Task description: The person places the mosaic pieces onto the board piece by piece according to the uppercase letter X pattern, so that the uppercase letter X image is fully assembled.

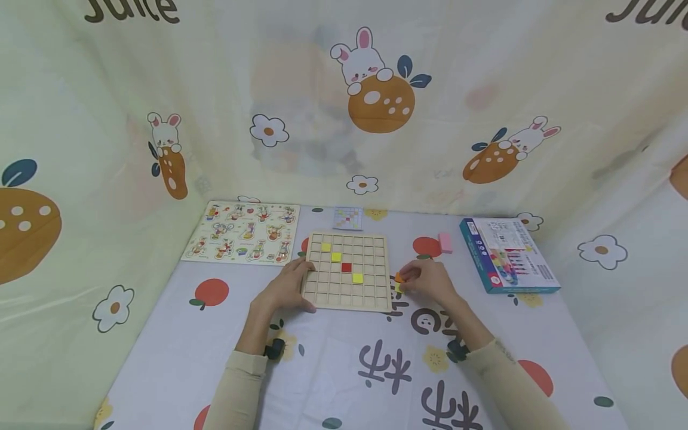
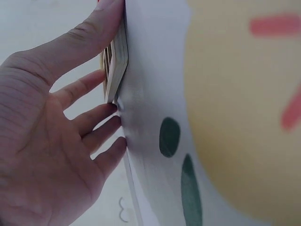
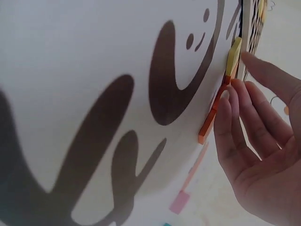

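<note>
A wooden grid board (image 1: 371,298) lies flat on the table, with yellow tiles (image 1: 336,257) and one red tile (image 1: 346,267) in a diagonal line of cells. My left hand (image 1: 287,289) rests at its near-left corner, fingers along the left edge and thumb by the near edge. To the right of the board, my right hand (image 1: 430,280) is low over a few small tiles. A yellow tile (image 3: 233,59) lies close to the thumb, and orange tiles (image 3: 207,126) are at the other fingertips. In the head view the fingers partly cover these tiles.
Behind the board is a small card (image 1: 348,218) printed with a coloured grid. A picture puzzle board (image 1: 242,233) lies at the back left. On the right are a pink block (image 1: 445,242) and a flat box (image 1: 510,254). Printed curtains (image 1: 301,77) hang around the table.
</note>
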A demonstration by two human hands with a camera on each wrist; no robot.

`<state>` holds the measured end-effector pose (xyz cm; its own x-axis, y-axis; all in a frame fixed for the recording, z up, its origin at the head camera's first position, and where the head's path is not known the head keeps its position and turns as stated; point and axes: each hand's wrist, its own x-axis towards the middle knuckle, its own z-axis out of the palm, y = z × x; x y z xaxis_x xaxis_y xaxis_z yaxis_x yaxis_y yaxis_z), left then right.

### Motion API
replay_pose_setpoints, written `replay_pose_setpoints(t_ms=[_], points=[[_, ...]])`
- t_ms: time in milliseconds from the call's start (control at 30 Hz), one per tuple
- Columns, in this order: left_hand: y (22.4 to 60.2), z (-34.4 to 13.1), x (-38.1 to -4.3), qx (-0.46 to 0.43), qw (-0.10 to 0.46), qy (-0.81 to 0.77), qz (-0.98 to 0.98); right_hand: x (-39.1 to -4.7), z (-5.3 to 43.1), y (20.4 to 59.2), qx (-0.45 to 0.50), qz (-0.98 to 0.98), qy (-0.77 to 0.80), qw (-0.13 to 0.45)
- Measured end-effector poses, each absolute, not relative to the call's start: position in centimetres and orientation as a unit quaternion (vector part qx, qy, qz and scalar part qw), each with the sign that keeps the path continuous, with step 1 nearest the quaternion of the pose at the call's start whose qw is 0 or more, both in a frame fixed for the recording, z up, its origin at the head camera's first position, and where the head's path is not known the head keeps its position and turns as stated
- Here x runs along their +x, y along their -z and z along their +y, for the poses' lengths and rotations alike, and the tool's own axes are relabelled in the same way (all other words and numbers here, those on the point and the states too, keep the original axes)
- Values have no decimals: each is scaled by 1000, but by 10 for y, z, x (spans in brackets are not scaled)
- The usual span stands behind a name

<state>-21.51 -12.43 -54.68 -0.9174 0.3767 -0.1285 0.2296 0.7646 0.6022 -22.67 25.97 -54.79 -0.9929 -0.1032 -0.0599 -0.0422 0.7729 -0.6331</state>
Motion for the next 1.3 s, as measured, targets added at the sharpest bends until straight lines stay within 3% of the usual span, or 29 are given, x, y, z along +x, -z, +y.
replay_pose_setpoints(t_ms=[600,1000,1300], points=[[552,-128,-214,167,130,-315,925,-212,242,537,-56,963,261,48],[554,-127,-213,162,138,-322,923,-220,254,544,-28,928,372,3],[554,-129,-214,159,138,-323,923,-216,219,539,-58,889,450,57]])
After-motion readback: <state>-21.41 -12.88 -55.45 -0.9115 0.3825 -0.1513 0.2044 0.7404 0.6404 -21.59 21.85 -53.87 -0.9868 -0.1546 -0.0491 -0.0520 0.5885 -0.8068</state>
